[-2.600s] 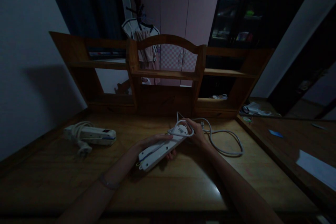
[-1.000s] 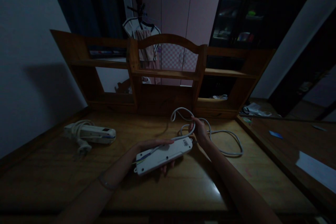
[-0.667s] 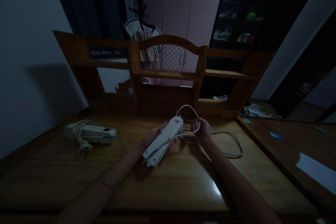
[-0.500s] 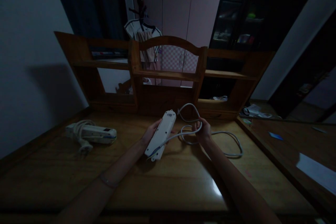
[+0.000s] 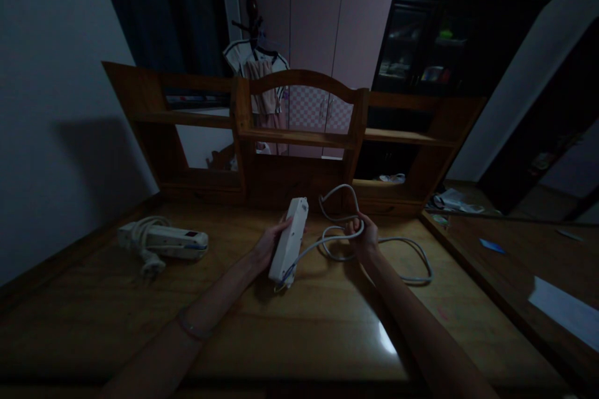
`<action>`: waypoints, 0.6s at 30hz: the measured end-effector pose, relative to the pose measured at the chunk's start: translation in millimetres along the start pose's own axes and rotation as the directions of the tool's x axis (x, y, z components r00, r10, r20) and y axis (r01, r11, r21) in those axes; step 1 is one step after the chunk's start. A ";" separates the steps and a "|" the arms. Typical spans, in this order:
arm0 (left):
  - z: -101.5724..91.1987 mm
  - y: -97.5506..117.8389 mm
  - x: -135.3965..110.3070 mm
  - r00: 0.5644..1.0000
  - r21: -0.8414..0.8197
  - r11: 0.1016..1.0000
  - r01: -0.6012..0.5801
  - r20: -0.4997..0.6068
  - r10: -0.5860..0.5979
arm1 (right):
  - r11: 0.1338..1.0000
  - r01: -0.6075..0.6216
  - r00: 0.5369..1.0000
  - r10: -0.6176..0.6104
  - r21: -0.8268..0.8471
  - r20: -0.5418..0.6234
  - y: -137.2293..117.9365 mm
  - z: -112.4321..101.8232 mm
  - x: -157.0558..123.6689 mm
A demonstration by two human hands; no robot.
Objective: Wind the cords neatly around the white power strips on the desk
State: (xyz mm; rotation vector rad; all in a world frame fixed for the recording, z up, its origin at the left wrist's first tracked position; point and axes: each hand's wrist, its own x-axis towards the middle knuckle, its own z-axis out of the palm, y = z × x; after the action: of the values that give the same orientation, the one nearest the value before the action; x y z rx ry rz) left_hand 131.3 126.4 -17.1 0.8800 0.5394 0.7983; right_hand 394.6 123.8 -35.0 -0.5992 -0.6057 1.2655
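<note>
A white power strip (image 5: 291, 238) is gripped by my left hand (image 5: 270, 242), tilted on its side above the desk, its far end pointing away from me. From its near end runs a grey cable (image 5: 322, 241), with thin wires showing where it leaves the strip. My right hand (image 5: 363, 237) is closed around that cable, to the right of the strip. One loop of cable stands up beyond the right hand, and more of it lies curved on the desk. What touches the strip's hidden underside cannot be made out.
On the left of the wooden desk (image 5: 224, 330) lies a second power strip (image 5: 171, 240) with its cord wrapped around it. A wooden shelf unit (image 5: 299, 137) stands along the back. To the right, a lower brown surface holds a blue card (image 5: 491, 245) and white paper (image 5: 564, 312).
My left hand has rolled the power strip from showing its screwed back to showing more of its side. The right hand with the cable has shifted slightly right.
</note>
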 end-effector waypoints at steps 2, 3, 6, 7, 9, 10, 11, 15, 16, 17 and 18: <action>7.2 -0.7 -3.5 0.994 0.109 0.988 -0.107 -0.021 0.110 | 1.000 -0.007 1.000 0.007 -0.005 0.009 -0.2 0.2 -0.8; 11.7 -0.6 -5.7 0.989 0.172 0.974 -0.146 -0.011 0.150 | 1.000 -0.011 1.000 0.011 -0.011 0.014 -0.4 0.4 -1.5; 25.4 0.4 -11.4 0.980 0.357 0.913 -0.196 0.050 0.191 | 0.999 -0.018 0.999 0.019 -0.032 0.029 -0.6 1.3 -3.4; 29.3 0.4 -12.5 0.977 0.405 0.890 -0.211 0.066 0.202 | 0.999 -0.016 0.999 0.018 -0.038 0.032 -0.4 1.5 -3.7; 35.7 -0.7 -13.3 0.958 0.465 0.839 -0.281 0.087 0.272 | 0.999 -0.010 0.999 0.012 -0.052 0.037 0.2 1.8 -3.9; 38.2 -1.5 -13.3 0.944 0.484 0.814 -0.322 0.103 0.312 | 0.998 -0.005 0.999 0.007 -0.059 0.038 0.7 1.8 -3.7; 40.5 -2.1 -13.5 0.931 0.498 0.789 -0.359 0.127 0.344 | 0.998 0.000 0.999 0.003 -0.069 0.040 1.3 1.8 -3.3; 46.4 -2.1 -17.0 0.919 0.529 0.752 -0.394 0.252 0.304 | 0.992 0.007 0.998 0.000 -0.126 0.055 3.8 2.9 -1.4; 47.0 -2.2 -18.2 0.927 0.526 0.767 -0.369 0.273 0.259 | 0.989 0.004 0.998 0.005 -0.147 0.061 4.3 3.7 -1.3; 47.1 -2.9 -19.1 0.939 0.515 0.795 -0.321 0.284 0.195 | 0.986 0.003 0.998 0.008 -0.170 0.066 4.7 4.7 -1.3; 46.8 -4.4 -19.6 0.950 0.490 0.835 -0.249 0.289 0.114 | 0.981 0.003 0.997 0.010 -0.193 0.070 5.0 6.0 -1.7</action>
State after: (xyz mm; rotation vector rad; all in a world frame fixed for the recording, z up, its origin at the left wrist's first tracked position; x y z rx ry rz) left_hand 154.2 87.3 6.3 1.5384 0.4571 0.7060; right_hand 386.6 123.6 -34.5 -0.7184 -0.7933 1.2436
